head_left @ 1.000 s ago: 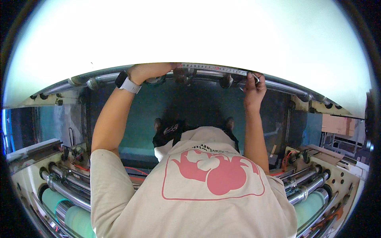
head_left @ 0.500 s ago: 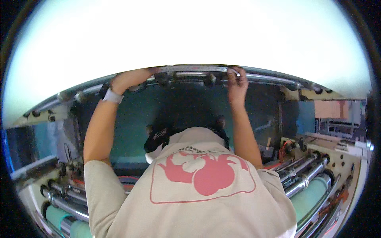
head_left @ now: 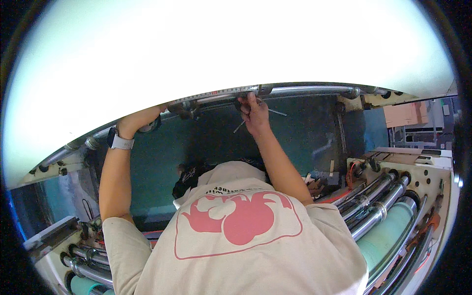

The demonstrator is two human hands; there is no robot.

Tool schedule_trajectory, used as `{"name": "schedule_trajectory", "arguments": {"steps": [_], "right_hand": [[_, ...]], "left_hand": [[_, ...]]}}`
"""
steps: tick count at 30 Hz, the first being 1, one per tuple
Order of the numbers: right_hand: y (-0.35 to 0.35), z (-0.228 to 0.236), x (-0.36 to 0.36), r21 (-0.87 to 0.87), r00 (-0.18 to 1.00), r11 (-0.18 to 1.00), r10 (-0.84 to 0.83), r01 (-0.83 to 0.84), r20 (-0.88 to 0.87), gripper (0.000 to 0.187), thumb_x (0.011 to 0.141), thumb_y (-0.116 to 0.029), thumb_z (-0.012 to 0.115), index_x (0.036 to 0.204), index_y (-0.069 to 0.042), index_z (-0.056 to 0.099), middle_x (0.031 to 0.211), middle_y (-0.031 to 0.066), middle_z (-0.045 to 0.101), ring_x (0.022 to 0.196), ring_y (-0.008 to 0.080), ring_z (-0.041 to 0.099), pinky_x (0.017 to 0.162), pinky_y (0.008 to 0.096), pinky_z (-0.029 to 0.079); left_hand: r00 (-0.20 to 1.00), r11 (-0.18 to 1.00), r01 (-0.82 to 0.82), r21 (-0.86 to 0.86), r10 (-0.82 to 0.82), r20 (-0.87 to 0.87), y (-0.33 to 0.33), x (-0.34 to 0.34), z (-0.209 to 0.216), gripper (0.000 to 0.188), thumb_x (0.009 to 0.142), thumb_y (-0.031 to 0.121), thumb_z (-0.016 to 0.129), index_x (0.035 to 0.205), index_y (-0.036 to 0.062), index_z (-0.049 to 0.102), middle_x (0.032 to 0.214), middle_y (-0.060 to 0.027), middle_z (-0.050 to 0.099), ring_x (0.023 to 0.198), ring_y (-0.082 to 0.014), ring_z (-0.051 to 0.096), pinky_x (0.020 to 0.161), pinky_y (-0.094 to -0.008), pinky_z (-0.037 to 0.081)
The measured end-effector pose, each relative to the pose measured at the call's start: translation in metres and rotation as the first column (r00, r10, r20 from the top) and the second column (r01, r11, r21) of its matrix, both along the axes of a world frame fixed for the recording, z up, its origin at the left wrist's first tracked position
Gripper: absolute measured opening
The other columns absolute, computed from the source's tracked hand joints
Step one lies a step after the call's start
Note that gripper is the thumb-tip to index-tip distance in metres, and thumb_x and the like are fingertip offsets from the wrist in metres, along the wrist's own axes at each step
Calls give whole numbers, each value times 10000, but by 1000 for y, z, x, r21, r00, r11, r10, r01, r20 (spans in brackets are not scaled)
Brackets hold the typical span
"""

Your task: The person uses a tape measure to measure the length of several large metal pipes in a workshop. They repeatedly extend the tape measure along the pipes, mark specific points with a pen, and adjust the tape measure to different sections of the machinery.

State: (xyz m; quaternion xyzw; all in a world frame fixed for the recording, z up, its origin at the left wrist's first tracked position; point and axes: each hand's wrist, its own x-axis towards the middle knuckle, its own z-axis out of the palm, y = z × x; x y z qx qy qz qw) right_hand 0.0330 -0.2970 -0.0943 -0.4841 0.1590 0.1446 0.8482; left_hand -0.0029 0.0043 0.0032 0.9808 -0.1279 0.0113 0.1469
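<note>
A tape measure's pale blade (head_left: 216,93) is stretched along a metal shaft (head_left: 305,90) just below the bright white surface. My left hand (head_left: 137,123) is closed around its rounded case (head_left: 150,126), which shows only in part below the palm. My right hand (head_left: 256,115) is closed at the far end of the blade, with the thumb up against it beside a dark collar (head_left: 265,89) on the shaft. A thin metal rod, apparently an L-shaped hex key (head_left: 278,112), sticks out on both sides of the right fingers. Dark clamp-like fittings (head_left: 187,109) hang from the shaft between my hands.
A broad white, glaring surface (head_left: 236,39) spans the top. Below right, chrome rollers (head_left: 381,211) and a pale green cylinder (head_left: 388,228) sit in a cream machine frame (head_left: 437,172). Similar rollers (head_left: 88,270) lie at lower left. Cardboard (head_left: 405,114) stands at far right.
Both hands have shifted left along the shaft, the right hand farther and slightly down. The blade's visible stretch now ends beside the dark collar. The thin rod now shows clearly in the right hand.
</note>
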Motion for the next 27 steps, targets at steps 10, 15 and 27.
{"name": "schedule_trajectory", "arguments": {"steps": [10, 15, 27], "right_hand": [[4, -3, -1, 75, 999, 997, -37, 35, 28, 294, 788, -354, 638, 845, -93, 515, 809, 50, 603, 557, 68, 415, 417, 188, 291], [1, -13, 2, 130, 999, 991, -44, 42, 7, 205, 793, -274, 648, 879, -133, 526, 766, 23, 610, 518, 85, 457, 407, 199, 337], [2, -2, -1, 70, 998, 996, -57, 57, -12, 235, 781, -290, 660, 884, -128, 524, 729, 4, 587, 520, 78, 458, 405, 199, 339]], "left_hand": [[998, 1000, 0, 4, 0, 68, 5, 1, -12, 226, 810, 270, 580, 912, 77, 639, 741, -66, 634, 642, -203, 594, 608, -324, 480], [989, 995, 41, 91, -53, 137, 7, 0, -13, 213, 818, 259, 568, 885, 67, 633, 708, -70, 625, 621, -197, 586, 597, -325, 476], [997, 996, -36, -78, 31, -68, -1, 2, -1, 185, 838, 222, 555, 846, 49, 620, 631, -68, 601, 557, -165, 556, 544, -316, 463]]}}
